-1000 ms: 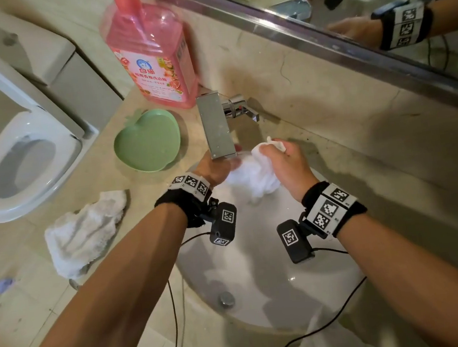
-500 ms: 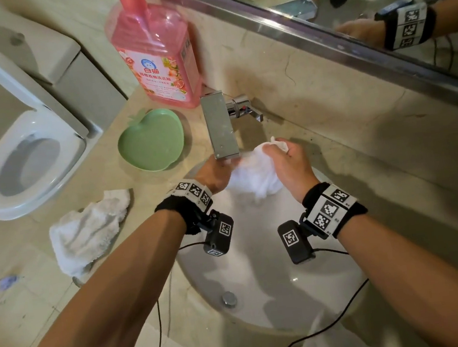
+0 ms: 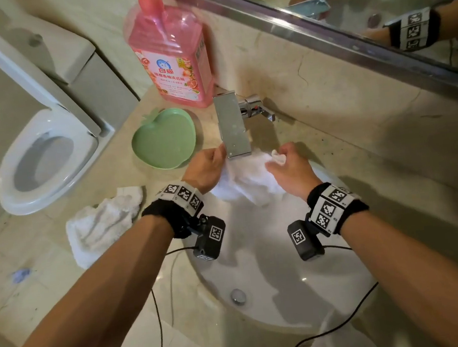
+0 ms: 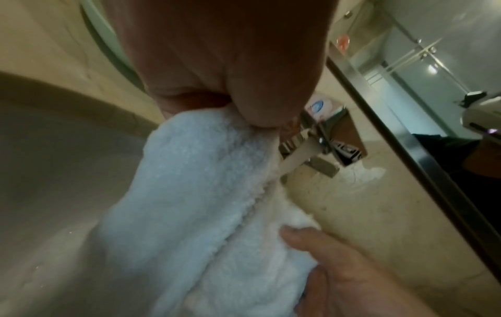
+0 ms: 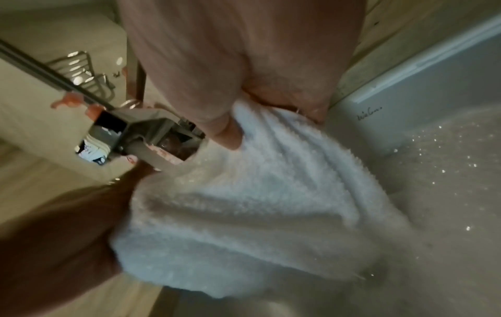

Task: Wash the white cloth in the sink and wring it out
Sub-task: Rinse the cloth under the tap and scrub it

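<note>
A fluffy white cloth hangs spread between both hands under the flat chrome faucet, over the back of the white sink. My left hand pinches its left edge; my right hand grips its right edge, a tuft poking out above the thumb. In the left wrist view water runs from the spout onto the cloth. The right wrist view shows the cloth bunched below my right thumb, with droplets on the basin wall.
A pink soap bottle and a green apple-shaped dish stand left of the faucet. Another white towel lies crumpled on the counter's left. A toilet is further left, a mirror behind. The drain is near the front.
My hands have moved apart, spreading the cloth wider under the faucet. Before, it was bunched between them.
</note>
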